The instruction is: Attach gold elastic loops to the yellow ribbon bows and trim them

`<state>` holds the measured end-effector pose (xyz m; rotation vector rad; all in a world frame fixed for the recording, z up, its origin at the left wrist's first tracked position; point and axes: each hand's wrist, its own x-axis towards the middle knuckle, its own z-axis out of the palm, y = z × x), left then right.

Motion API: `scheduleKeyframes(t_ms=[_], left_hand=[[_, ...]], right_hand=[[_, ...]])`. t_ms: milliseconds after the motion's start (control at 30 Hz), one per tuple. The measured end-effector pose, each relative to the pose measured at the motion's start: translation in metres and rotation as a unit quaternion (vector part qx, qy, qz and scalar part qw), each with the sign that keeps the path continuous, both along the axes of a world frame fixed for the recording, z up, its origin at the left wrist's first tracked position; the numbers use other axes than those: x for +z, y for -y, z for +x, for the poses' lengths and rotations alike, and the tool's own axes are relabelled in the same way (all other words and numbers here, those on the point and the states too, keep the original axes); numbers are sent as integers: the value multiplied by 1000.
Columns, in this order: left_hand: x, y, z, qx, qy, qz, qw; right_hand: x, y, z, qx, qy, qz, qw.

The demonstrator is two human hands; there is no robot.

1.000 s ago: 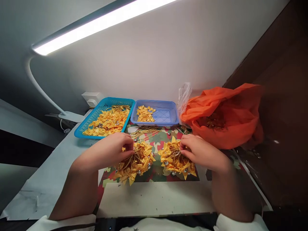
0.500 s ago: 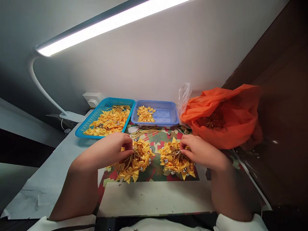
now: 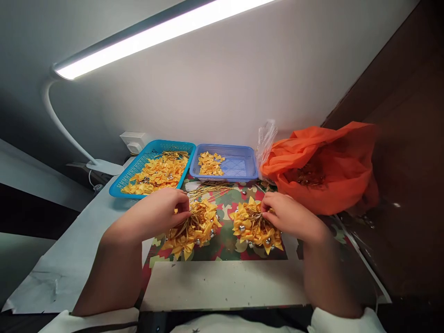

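Observation:
My left hand (image 3: 169,208) pinches the gathered gold stems of a bunch of yellow ribbon flowers (image 3: 189,238), whose heads hang downward around the stems. Silver beads show among the petals. On the other side, my right hand (image 3: 282,210) has its fingers closed on the stems of a second bunch of yellow ribbon flowers (image 3: 255,226), also upside down with silver beads. Both bunches are just over the patterned table cover (image 3: 222,252), with a gap between them. Whether they touch the cover is unclear.
Behind stand a teal basket (image 3: 120,184) of yellow flowers and a blue-purple basket (image 3: 243,166) with loose yellow petals. An orange bag (image 3: 322,152) lies at the right. Gold stems (image 3: 211,189) lie behind the bunches. A lamp (image 3: 156,39) hangs above.
Both hands keep their grip on the bunches. The left bunch has shifted and turned slightly; the right one has moved only a little.

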<state>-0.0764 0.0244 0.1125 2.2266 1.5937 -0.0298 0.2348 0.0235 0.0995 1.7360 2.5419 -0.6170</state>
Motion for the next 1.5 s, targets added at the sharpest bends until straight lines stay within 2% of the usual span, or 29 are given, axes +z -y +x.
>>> scheduleKeyframes(t_ms=[100,267,467,600,700,833,967,1067,1167,1267,1333,1400,1500], left_hand=[[0,-2,0,27,-18,5,999],[-1,-2,1,-22,5,-9,1000],[-2,-2,1,3,-4,-4,1000],[0,1,0,-21,23,-10,999],[1,7,-11,1,32,-12,999],[-2,29,-47,60,60,-15,996],[-7,68,-88,162,43,-27,986],[-13,96,-112,251,-5,-14,968],[-22,111,-130,286,-36,27,957],[-31,112,-142,314,-41,100,943],[-37,107,-146,323,-28,148,934],[-46,100,-147,317,2,162,934],[-61,93,-147,323,14,186,928]], right_hand=[[-4,-4,2,-21,11,4,1000],[-3,-3,1,22,-17,-15,999],[-2,-2,-1,18,-13,-17,1000],[-3,-3,0,27,-17,-24,999],[-5,-3,0,27,-13,-24,999],[-7,-1,-9,50,-11,-9,999],[0,-3,-48,144,19,21,989],[9,-9,-99,266,56,23,962],[10,-20,-157,358,60,37,931],[-1,-31,-207,384,36,60,921],[-13,-36,-231,386,21,78,919],[-25,-40,-245,378,7,97,921],[-39,-43,-252,365,-11,122,923]])
